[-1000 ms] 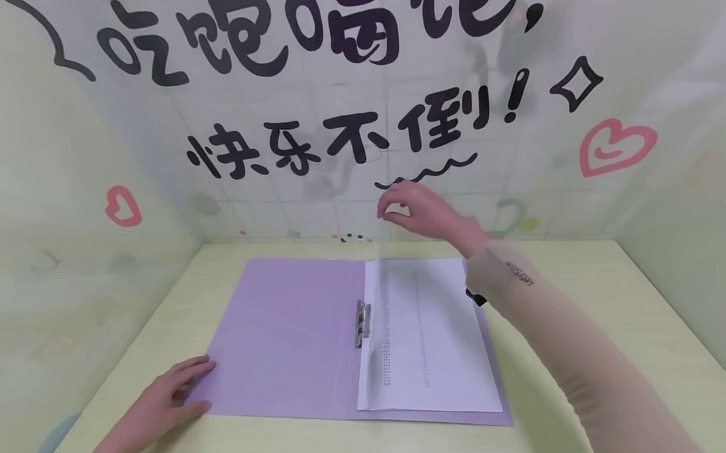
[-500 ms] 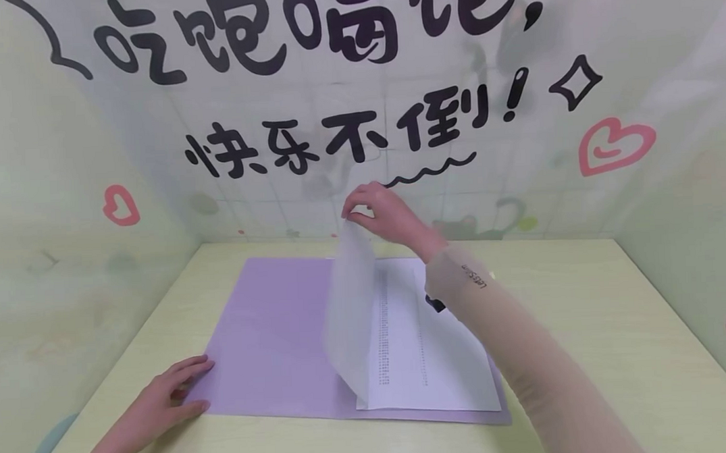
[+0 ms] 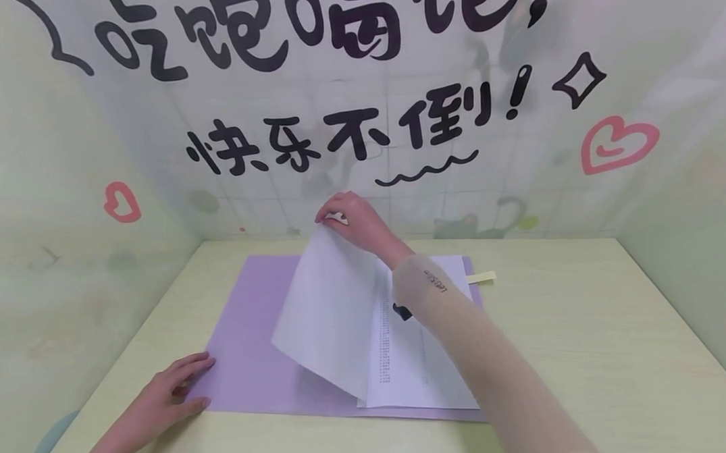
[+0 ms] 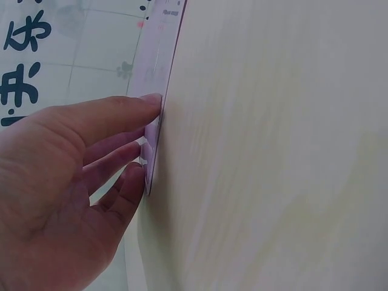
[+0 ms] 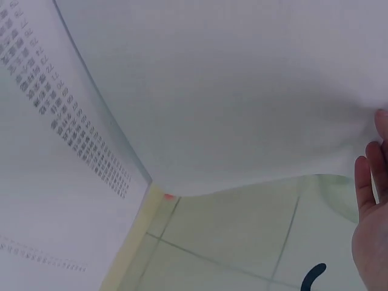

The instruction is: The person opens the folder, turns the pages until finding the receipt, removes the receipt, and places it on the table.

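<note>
A purple folder [image 3: 253,353] lies spread out on the table, with printed sheets [image 3: 430,379] on its right half. My right hand [image 3: 359,220] pinches the top corner of a page [image 3: 327,316] between thumb and fingertips. That page stands raised and slants over to the left, blank side showing, and it hides the metal clip at the spine. In the right wrist view the page [image 5: 230,109] fills most of the picture, and my right hand's fingers [image 5: 365,182] are at its edge. My left hand [image 3: 166,400] rests with loosely bent fingers on the folder's lower left corner; its thumb [image 4: 130,115] touches the folder edge [image 4: 159,73].
A pale yellow tab [image 3: 483,277] sticks out past the right side of the sheets. Behind the pale wooden table [image 3: 593,351] rises a wall covering [image 3: 313,208] with black characters and pink hearts. Similar panels close in both sides.
My right hand has moved left and slightly down, swinging the page from near upright over the folder's left half. The yellow tab has come into view. The left hand stays put.
</note>
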Motion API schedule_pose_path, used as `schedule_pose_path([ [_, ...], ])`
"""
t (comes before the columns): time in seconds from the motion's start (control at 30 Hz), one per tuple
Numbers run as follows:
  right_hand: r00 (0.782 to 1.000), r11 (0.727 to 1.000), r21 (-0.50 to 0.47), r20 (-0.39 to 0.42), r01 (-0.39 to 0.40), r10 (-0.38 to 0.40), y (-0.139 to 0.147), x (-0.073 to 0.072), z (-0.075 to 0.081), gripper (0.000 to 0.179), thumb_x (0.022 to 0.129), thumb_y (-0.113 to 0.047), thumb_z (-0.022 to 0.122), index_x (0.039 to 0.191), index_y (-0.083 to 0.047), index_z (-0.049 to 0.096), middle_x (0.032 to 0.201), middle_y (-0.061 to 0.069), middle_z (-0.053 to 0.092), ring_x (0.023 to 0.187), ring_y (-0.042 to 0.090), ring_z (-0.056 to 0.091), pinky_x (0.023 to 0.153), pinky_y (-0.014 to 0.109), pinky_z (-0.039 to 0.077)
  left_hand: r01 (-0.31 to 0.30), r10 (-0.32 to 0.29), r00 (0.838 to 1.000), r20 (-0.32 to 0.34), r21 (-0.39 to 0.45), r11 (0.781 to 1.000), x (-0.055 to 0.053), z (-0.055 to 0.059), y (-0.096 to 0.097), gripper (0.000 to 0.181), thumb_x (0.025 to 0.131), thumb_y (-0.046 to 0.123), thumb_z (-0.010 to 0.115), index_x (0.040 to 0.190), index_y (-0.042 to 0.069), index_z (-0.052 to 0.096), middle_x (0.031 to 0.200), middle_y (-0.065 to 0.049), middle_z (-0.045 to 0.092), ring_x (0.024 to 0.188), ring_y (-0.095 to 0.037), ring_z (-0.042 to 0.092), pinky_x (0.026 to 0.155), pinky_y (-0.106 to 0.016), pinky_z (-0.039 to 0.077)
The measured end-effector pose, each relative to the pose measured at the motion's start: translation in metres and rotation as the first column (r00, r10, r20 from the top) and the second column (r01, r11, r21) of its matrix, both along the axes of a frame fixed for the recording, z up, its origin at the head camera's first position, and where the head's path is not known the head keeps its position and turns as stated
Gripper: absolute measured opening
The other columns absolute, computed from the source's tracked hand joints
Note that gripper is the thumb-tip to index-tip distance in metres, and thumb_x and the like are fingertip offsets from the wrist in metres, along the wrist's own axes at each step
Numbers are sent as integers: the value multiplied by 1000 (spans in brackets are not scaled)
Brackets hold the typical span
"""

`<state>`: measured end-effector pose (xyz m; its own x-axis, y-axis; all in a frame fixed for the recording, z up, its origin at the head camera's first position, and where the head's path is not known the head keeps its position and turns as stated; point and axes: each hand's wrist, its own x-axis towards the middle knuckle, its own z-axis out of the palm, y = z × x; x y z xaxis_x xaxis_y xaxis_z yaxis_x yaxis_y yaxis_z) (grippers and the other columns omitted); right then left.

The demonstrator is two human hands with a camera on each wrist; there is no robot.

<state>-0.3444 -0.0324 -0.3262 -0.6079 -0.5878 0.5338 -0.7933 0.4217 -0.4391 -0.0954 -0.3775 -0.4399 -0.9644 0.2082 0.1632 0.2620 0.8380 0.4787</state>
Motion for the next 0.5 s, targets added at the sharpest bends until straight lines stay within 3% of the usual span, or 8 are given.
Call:
schedule_pose_path([
  [0.27, 1000, 1000, 9, -7, 15, -15, -18, 1, -12, 13, 89, -14, 64, 94, -21, 73, 103, -3, 66, 107, 16, 51, 100, 28, 39, 9, -9, 1000, -25, 1, 1000, 2, -1, -2, 56, 74, 21, 77, 125, 7, 58, 130, -16, 51, 107, 23, 35, 77, -13, 51],
  [0.4, 997, 998, 46, -67, 52, -49, -26, -1, -16, 9, 87, -20, 65, 90, -23, 73, 104, -6, 67, 111, 16, 48, 103, 30, 37, 12, -11, 1000, -20, 13, 1000, 2, -1, -1, 56, 75, 21, 77, 125, 7, 58, 131, -16, 51, 108, 24, 35, 78, -13, 51],
  [0.5, 996, 998, 46, -88, 36, -31, -33, -1, -20, 8, 86, -17, 66, 88, -21, 72, 104, -5, 68, 112, 15, 51, 106, 31, 36, 17, -16, 999, -28, 22, 1000, 4, 0, -2, 55, 75, 20, 77, 124, 5, 58, 131, -16, 51, 108, 24, 34, 78, -13, 52],
])
